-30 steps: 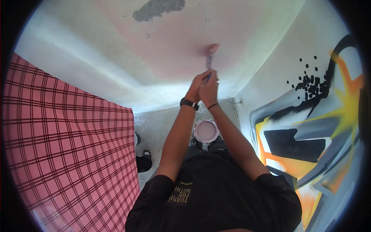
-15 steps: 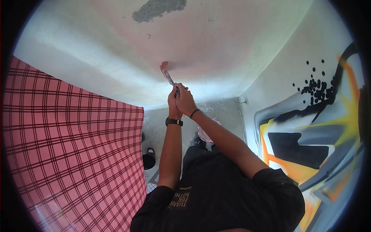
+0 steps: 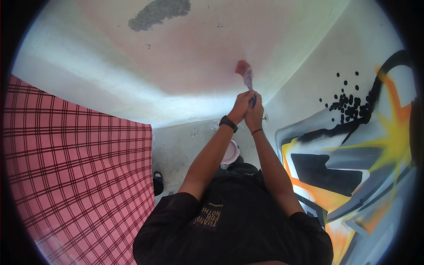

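A paintbrush (image 3: 247,79) with reddish bristles, a pale smeared neck and a blue handle end is raised in front of me. Its bristles are at the pinkish wall (image 3: 185,62), seemingly touching it. My left hand (image 3: 240,107), below a dark wristband, is closed around the handle. Against it, on the right, my right hand (image 3: 255,114) is wrapped round the same handle. Most of the handle is hidden by my fingers. Below my forearms, a round pinkish-white tub (image 3: 231,152) stands on the floor, partly covered by my body.
A pink plaid cloth-like surface (image 3: 88,150) fills the left side. The right wall (image 3: 344,154) carries a black, grey, yellow and orange mural. A rough grey patch (image 3: 160,13) marks the wall ahead. A dark sandal or foot (image 3: 158,179) shows on the grey floor (image 3: 176,145).
Both hands have carried the paintbrush to the right along the wall, and its bristles now sit slightly higher in view. The view has shifted a little, and more of the tub shows.
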`<state>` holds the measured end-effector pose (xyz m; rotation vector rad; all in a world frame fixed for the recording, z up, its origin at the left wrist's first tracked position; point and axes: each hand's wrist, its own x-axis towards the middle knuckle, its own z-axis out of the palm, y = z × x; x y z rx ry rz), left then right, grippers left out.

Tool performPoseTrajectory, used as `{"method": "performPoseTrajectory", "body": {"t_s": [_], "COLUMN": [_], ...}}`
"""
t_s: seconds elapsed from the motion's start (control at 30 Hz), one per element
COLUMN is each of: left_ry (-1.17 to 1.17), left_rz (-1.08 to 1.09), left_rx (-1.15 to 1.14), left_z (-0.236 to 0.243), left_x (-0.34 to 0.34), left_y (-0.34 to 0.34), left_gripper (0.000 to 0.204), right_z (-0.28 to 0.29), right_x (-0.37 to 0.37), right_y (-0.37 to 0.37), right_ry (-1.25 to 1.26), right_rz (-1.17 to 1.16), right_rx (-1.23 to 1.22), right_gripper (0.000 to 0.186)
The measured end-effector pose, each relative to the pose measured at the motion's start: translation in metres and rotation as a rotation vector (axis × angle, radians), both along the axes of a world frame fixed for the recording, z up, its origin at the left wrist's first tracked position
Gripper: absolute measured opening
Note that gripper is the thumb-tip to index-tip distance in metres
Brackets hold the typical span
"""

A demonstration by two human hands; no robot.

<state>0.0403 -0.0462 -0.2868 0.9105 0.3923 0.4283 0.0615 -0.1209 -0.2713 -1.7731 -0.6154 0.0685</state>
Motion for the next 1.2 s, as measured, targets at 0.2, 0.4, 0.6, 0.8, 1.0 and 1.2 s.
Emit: {"method": "performPoseTrajectory", "body": {"t_s": [0.2,0.4,0.6,0.8,1.0,1.2], "left_ry": [0.024,-0.014,0.061,0.011,-0.041,-0.006], "left_rz": [-0.248,-0.119,0.107,0.231,0.375,0.19], "left_rx": [0.054,0.045,-0.071,-0.185,-0.212,-0.162], "left_z": [0.035,0.047,0.046,0.028,0.013,0.001], "left_x": [-0.002,-0.08,-0.197,-0.238,-0.197,-0.095], "left_y": [-0.004,0.043,0.099,0.106,0.075,0.046], "left_gripper": [0.028,0.026,0.025,0.027,0.029,0.025], "right_z": [0.014,0.028,0.028,0.021,0.008,0.009], "right_x": [-0.009,-0.076,-0.171,-0.207,-0.162,-0.082], "right_y": [0.0,0.056,0.117,0.128,0.099,0.049], "right_ry": [0.005,-0.044,0.073,0.024,-0.018,0.064], "right_rz": [-0.129,0.062,0.203,0.378,0.456,0.189], "right_rx": [0.029,-0.074,-0.12,-0.212,-0.146,-0.141], "right_gripper": [0.03,0.029,0.026,0.023,0.022,0.025]}}
